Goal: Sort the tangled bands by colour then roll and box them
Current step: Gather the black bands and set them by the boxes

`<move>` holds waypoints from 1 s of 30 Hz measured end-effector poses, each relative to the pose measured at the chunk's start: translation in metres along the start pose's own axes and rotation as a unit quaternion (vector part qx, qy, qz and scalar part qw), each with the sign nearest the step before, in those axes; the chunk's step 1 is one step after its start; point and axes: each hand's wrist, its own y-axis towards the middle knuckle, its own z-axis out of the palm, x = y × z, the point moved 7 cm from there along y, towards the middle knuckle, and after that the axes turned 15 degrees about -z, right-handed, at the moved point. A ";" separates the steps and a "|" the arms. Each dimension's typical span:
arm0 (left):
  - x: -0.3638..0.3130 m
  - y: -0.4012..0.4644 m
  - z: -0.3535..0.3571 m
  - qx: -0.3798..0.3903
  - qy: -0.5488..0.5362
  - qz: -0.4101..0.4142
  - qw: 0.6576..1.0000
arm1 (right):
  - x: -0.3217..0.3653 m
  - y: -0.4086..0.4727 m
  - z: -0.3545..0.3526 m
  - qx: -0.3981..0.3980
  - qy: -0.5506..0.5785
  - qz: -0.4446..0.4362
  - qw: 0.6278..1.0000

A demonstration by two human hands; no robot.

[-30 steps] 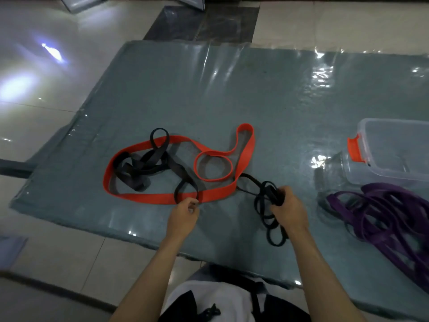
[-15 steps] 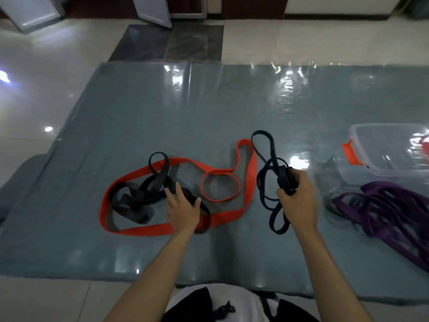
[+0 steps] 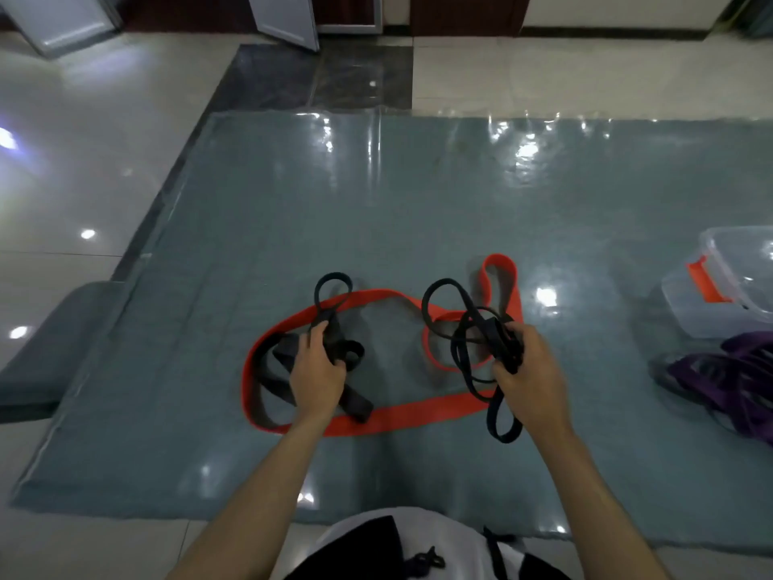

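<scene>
Currently left hand [image 3: 316,376] grips the wide black band [image 3: 334,349] lying inside the red band [image 3: 418,416] loop, while right hand [image 3: 529,370] clutches bunched narrow black band [image 3: 468,328] loops.

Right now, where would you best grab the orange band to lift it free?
Probably the orange band's bare near stretch between the hands, pinched from above: it lies flat and uncovered there, while black bands cross its far side.

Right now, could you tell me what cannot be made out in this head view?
- Clear box: cut off by the right edge; contents unreadable.
- Purple bands: run past the right edge; count unclear.
- Black bands under the left hand: the hand hides how they tangle.
- Right hand: bundled black bands, count unclear.
</scene>
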 end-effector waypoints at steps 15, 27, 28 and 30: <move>0.039 0.044 0.020 0.145 0.030 -0.068 0.987 | 0.015 0.035 0.047 0.073 -0.022 -0.019 0.997; 0.030 0.032 0.010 0.012 -0.081 0.016 0.996 | 0.010 0.050 0.069 0.094 -0.020 -0.010 0.995; 0.033 0.033 0.006 0.002 -0.093 0.016 0.996 | 0.009 0.050 0.070 0.096 -0.018 -0.008 0.995; 0.038 0.035 -0.003 -0.014 -0.120 0.010 0.993 | 0.007 0.049 0.070 0.095 -0.010 -0.004 0.995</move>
